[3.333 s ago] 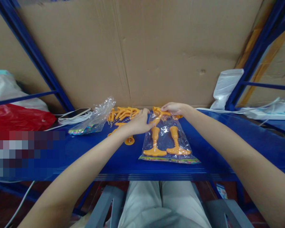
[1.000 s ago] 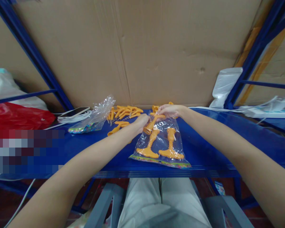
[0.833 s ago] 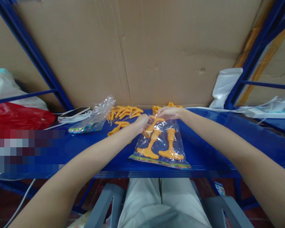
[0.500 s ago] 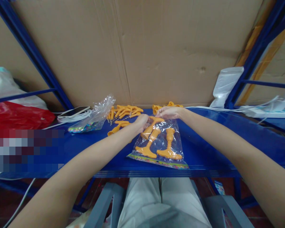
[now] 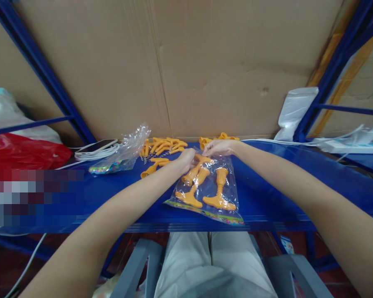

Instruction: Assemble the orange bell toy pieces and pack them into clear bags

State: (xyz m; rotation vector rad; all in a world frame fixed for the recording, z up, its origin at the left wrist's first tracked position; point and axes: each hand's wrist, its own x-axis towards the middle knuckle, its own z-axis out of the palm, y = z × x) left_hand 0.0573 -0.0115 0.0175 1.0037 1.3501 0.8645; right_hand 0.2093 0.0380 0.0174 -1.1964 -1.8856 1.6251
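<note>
A clear plastic bag [image 5: 211,182] with a colourful strip along its near edge lies in front of me. In it are two orange T-handled corkscrews [image 5: 219,188], handles toward me. A third orange corkscrew [image 5: 204,159] lies at the bag's far end, its handle between my hands and its flared end toward me. My left hand [image 5: 187,159] is closed at the far left edge of the bag, its fingertips partly hidden. My right hand [image 5: 220,147] pinches the far right edge of the bag.
Several orange handles with metal spirals [image 5: 163,145] lie behind my left hand, beside another orange corkscrew [image 5: 152,167]. Orange sleeves [image 5: 205,142] lie behind my right hand. Another clear bag [image 5: 121,159] and a coiled white cable [image 5: 96,153] are on the left. A cardboard wall [image 5: 205,70] stands behind.
The bag's near edge has shifted slightly toward me and left. The third corkscrew's flared end sits a little farther left. Both hands have stayed almost in place.
</note>
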